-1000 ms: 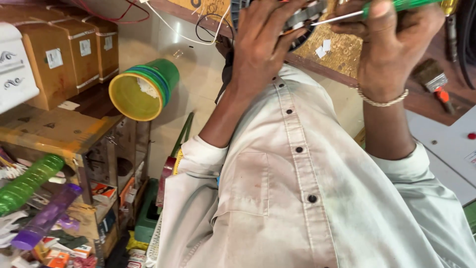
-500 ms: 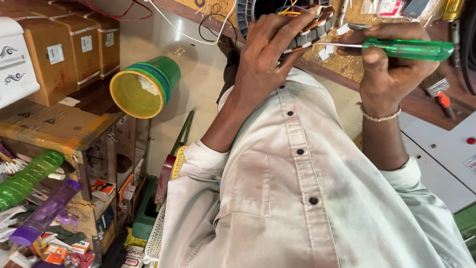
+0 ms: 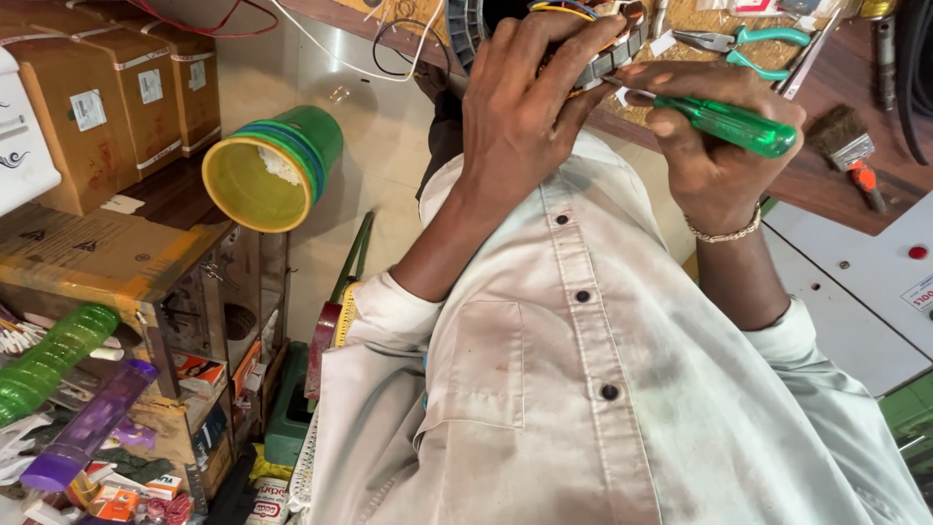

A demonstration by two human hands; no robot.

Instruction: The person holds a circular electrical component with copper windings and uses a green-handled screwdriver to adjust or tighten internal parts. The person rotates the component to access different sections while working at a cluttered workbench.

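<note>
My left hand (image 3: 515, 107) is wrapped over a round grey metal motor part (image 3: 610, 60) with a slotted rim and coloured wires, held at the edge of the wooden bench. My right hand (image 3: 714, 170), with a bead bracelet at the wrist, grips a green-handled screwdriver (image 3: 734, 124). Its thin shaft points left and its tip touches the slotted rim just beside my left fingers. Most of the motor part is hidden under my left hand. My pale buttoned shirt fills the lower middle of the view.
Green-handled pliers (image 3: 743, 44) and a paint brush (image 3: 850, 151) lie on the bench (image 3: 826, 190). A white panel (image 3: 855, 282) sits at right. At left are cardboard boxes (image 3: 117, 97), a green tub (image 3: 272, 165), a cluttered shelf (image 3: 107, 258), a green bottle (image 3: 49, 360) and a purple bottle (image 3: 92, 428).
Both hands have dropped lower in view. The screwdriver has swung from level to slanting, and its tip has come in against the motor part's rim.
</note>
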